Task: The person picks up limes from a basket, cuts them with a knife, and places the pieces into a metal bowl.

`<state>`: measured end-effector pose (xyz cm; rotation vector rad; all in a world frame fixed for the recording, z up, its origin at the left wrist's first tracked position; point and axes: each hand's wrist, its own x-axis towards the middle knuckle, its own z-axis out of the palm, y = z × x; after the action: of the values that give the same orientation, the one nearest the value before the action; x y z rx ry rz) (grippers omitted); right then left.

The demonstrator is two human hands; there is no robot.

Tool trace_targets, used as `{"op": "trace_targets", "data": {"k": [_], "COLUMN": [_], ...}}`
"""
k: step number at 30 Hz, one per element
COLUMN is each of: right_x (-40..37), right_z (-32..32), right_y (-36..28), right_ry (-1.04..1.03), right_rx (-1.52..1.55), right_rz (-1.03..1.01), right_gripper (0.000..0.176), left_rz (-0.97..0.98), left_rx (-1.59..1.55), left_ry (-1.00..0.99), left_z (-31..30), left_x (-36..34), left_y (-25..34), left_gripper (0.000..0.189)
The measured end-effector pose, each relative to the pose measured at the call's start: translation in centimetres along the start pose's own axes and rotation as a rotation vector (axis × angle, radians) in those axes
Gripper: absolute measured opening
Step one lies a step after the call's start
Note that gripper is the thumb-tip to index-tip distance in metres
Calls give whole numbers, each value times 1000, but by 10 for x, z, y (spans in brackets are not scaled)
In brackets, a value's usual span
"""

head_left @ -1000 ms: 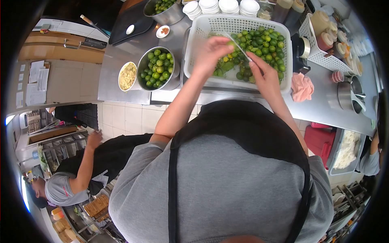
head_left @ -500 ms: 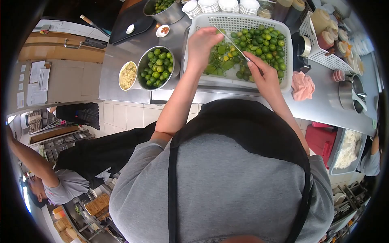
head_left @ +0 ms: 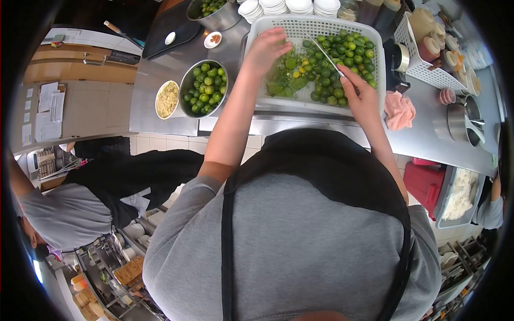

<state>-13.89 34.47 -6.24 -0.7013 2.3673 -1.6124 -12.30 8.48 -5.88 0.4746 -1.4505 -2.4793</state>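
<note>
Over the left part of a white perforated basket (head_left: 379,80), my left hand (head_left: 266,51) hovers with its fingers stretched out and somewhat blurred; nothing shows in them. My right hand (head_left: 360,91) grips a slim knife (head_left: 324,53) at its handle, the blade slanting up and to the left above the basket. Under the blade lie many small green limes (head_left: 348,51), piled toward the right side. Loose green leaves (head_left: 286,85) and a few yellowish pieces spread over the left side, below my left hand.
Left of the basket stand a metal bowl of limes (head_left: 204,91), a bowl of pale chopped food (head_left: 167,100) and a small white dish (head_left: 212,40). A pink cloth (head_left: 399,109) and metal pots (head_left: 459,120) lie right. Another person (head_left: 69,214) is at lower left.
My left hand has moved away from the knife tip and its fingers have opened. My right hand and the knife have shifted slightly right. The person at left has leaned over.
</note>
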Motion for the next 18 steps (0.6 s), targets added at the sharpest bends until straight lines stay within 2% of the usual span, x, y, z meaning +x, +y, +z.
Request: {"op": "trace_targets", "data": {"k": [1,3,5,6,8,12,14,15,16,18], "right_x": [1,1,-1,-1,-1,-2,-1,-2,-2,-2], "right_z": [-2,-4,0,1,2,2,-1,-2,-1,5], "right_y": [-4,-10,-10,-10,-9,-7,-10,-11,-9,-4], "right_ry": [1,-6,22,49,47,12,-5,-27,-25,-17], "right_rx": [1,-65,-44,-23,-24,17,5,-8,-7,75], "right_rz": [0,22,-26,-72,-78,-11,16,45,46,-23], "right_gripper": [26,26,26,27,27,27,27,27,27,28], "left_rz": [0,-82,72,102,158,115,135,101,101,76], "left_rx": [1,842,1297,1479,1897,1853,1249,1106,1107,430], "left_ry": [-1,-41,-144,-90,-193,-252,-86,-48,-50,-62], "left_z": [1,8,3,2,4,7,1,15,10,5], "left_x": [2,7,22,28,33,25,21,2,-1,-9], "left_y": [-6,-23,-53,-71,-90,-74,-54,-32,-29,-22], "left_gripper": [28,29,27,28,33,31,28,27,27,30]}}
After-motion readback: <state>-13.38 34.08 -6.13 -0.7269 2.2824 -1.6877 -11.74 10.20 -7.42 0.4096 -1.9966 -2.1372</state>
